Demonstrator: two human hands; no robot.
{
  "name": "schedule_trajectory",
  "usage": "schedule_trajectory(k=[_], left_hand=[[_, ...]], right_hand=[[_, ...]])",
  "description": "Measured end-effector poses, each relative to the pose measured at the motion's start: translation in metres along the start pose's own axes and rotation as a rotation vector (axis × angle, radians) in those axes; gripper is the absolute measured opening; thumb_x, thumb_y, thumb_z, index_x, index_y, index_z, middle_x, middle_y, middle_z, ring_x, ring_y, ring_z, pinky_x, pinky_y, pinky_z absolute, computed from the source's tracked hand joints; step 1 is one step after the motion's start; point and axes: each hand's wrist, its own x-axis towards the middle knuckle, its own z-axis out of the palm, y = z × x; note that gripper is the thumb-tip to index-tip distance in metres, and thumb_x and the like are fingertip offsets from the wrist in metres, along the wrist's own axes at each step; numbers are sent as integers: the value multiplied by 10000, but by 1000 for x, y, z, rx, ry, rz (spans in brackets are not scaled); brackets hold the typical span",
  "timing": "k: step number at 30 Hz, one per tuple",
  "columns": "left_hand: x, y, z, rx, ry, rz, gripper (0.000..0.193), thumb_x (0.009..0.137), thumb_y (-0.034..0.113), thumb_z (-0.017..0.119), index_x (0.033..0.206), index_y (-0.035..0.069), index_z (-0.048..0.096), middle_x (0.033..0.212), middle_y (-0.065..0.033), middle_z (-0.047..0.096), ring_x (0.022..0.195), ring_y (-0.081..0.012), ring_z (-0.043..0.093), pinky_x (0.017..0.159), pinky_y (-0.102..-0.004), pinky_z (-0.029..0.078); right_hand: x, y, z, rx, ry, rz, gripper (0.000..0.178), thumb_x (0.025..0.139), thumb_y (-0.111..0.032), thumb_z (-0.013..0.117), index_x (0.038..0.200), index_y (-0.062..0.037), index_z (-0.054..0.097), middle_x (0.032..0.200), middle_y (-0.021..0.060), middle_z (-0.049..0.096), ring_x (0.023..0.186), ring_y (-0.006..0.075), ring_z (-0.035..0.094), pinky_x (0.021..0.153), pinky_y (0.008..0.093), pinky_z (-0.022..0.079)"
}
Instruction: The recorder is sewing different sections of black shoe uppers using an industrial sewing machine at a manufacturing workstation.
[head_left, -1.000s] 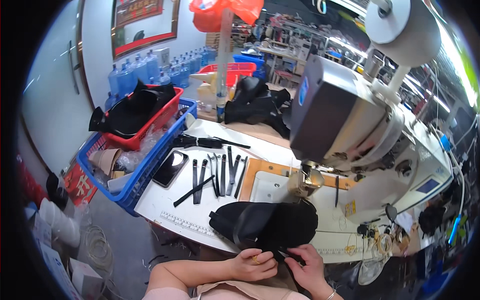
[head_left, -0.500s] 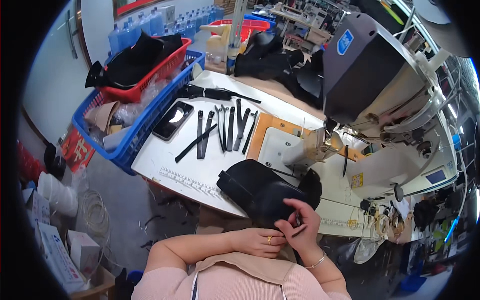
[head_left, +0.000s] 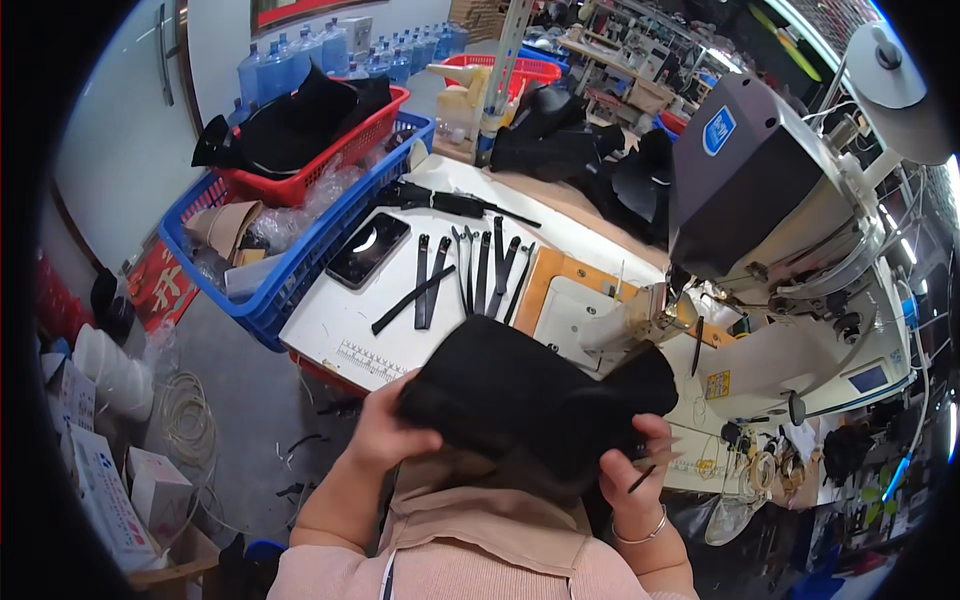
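A black, stiff, curved workpiece (head_left: 510,390), leather-like or fabric, is held up at the table's front edge. My left hand (head_left: 388,432) grips its left end, thumb on the near side. At the right end, my right hand (head_left: 635,470) holds it with bent fingers, and a thin dark pointed tool (head_left: 642,480) sticks out of the same hand; its kind is hard to tell. Behind the workpiece stands a sewing machine (head_left: 740,190), its needle area (head_left: 670,310) just beyond. Several black straps (head_left: 483,273) lie on the white table to the left of the machine bed.
A phone (head_left: 368,250) lies beside a blue basket (head_left: 262,318), which carries a red basket (head_left: 385,118) of black pieces. More black pieces (head_left: 560,140) are heaped behind the table. A printed ruler (head_left: 370,360) runs along the front edge. Coiled tubing (head_left: 187,420) is on the floor at left.
My left hand has moved left from my waist and taken hold of the workpiece's left end. The right hand has shifted right onto its other end. The workpiece is lifted nearer; the view has shifted slightly.
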Motion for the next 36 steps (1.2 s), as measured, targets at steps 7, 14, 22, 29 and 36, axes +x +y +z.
schedule_trajectory(k=[7,14,22,29,36], left_hand=[[-24,65,59,-746,316,-103,481,816,131,705,1210,1,461,1295,-250,446,1250,-403,423,1048,-469,366],[27,-21,57,866,-504,562,507,703,43,673,1200,70,574,1212,-100,564,1186,-296,517,1026,-481,359],[19,-49,88,937,-825,666,496,750,96,599,1242,144,559,1246,-25,554,1232,-210,476,1074,-480,295],[48,-53,52,744,93,158,1307,469,326,922,1446,-28,130,1484,-216,214,1392,-287,203,1126,-387,219],[52,-67,57,-29,65,-387,432,760,-31,685,1174,-34,559,1130,-100,624,1026,-185,591,943,-315,446]], right_hand=[[27,65,-20,226,-163,177,521,744,98,704,1188,-97,514,975,35,566,879,130,576,755,271,497],[-24,57,-12,251,270,594,488,910,-105,567,1374,-100,416,1183,-14,584,780,28,524,576,169,378],[-10,-17,-46,-623,65,6,410,790,-111,697,1159,0,557,1197,106,571,1082,187,553,852,292,469],[15,-4,-68,-542,332,229,365,776,-37,702,1130,-3,617,999,64,662,919,126,594,861,260,457],[6,9,-81,-643,546,-119,219,841,-8,625,1057,-39,620,852,-24,573,650,36,444,574,186,367]])
